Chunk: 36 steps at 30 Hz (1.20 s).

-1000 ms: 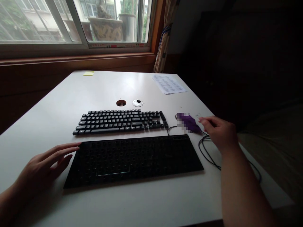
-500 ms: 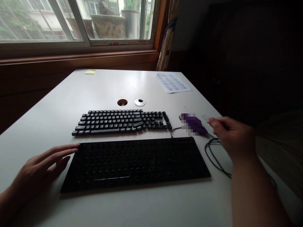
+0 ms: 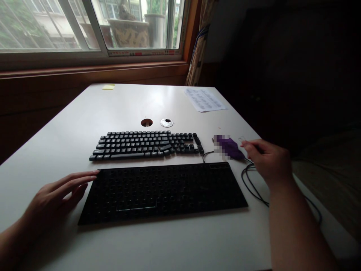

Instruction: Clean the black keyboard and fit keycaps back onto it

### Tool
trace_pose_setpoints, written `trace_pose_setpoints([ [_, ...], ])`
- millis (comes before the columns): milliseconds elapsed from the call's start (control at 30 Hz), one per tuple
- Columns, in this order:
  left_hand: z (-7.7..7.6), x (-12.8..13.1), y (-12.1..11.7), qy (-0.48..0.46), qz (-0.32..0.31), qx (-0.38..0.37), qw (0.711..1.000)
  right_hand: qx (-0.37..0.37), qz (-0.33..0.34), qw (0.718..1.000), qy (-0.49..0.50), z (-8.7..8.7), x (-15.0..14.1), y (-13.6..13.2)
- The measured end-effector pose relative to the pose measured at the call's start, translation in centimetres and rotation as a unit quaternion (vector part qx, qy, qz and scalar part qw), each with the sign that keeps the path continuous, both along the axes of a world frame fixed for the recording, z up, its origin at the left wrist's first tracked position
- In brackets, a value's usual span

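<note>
On a white tabletop (image 3: 84,113), the left hand (image 3: 58,192) lay flat and released against the left end of a near, keyless black keyboard frame (image 3: 163,190), while the right hand (image 3: 267,160), fingers loosely curled, touched a purple object (image 3: 229,147) at far right, beside a coiled black cable (image 3: 251,184).
</note>
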<state>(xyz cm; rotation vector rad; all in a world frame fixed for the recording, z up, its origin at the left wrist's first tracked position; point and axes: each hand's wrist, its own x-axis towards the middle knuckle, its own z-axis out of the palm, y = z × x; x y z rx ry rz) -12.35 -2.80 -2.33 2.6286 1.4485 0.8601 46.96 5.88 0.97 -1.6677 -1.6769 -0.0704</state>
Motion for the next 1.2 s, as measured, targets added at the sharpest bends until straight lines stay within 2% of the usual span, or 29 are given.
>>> trace_pose_setpoints([
  [333, -0.2, -0.3, 0.0, -0.012, 0.011, 0.001, 1.0, -0.002, -0.007, 1.0, 0.0, -0.2, 0.0, 0.2],
  [667, -0.8, -1.0, 0.0, 0.014, -0.006, -0.01, 1.0, -0.014, -0.007, 1.0, -0.007, -0.3, -0.1, 0.4],
  [1000, 0.3, -0.1, 0.0, 0.025, -0.013, -0.007, 1.0, -0.033, -0.011, 0.999, -0.003, -0.5, -0.3, 0.2],
  [1200, 0.4, -0.2, -0.1, 0.002, -0.003, -0.025, 1.0, -0.043, -0.019, 0.999, 0.005, -0.9, 0.0, 0.3],
])
